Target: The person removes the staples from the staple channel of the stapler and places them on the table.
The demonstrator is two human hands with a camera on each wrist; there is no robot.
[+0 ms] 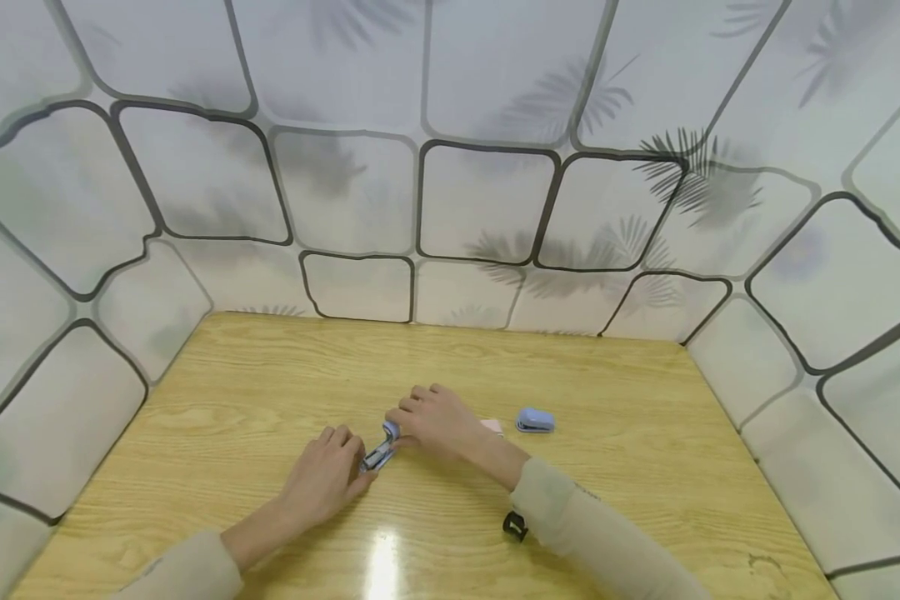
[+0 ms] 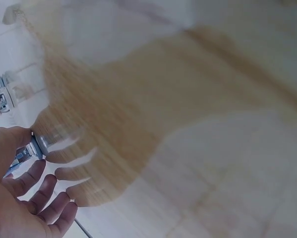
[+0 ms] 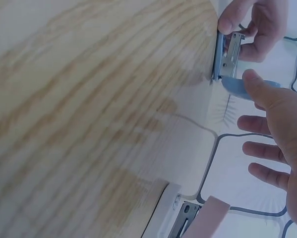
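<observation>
Both hands work the small blue stapler [image 1: 380, 450] at mid-table: left hand [image 1: 322, 475] pinches its metal base, right hand [image 1: 438, 421] thumbs the hinged top, other fingers spread. Light, rigid, probably slick; best gripped by the sides.

Both arms are in long sleeves, a plain beige/khaki sort of fabric; left sleeve [image 1: 187, 567] ends at the wrist in a soft cuff, right sleeve [image 1: 600, 533] does the same and has a faint line of small dark print running near the cuff, too small to read; there's a little black clip-like thing [image 1: 515, 526] sitting right under the right cuff, can't tell exactly what it is; left hand [image 1: 322, 479] and right hand [image 1: 438, 421] are bare, no gloves, no rings or watch that I can make out.
</observation>
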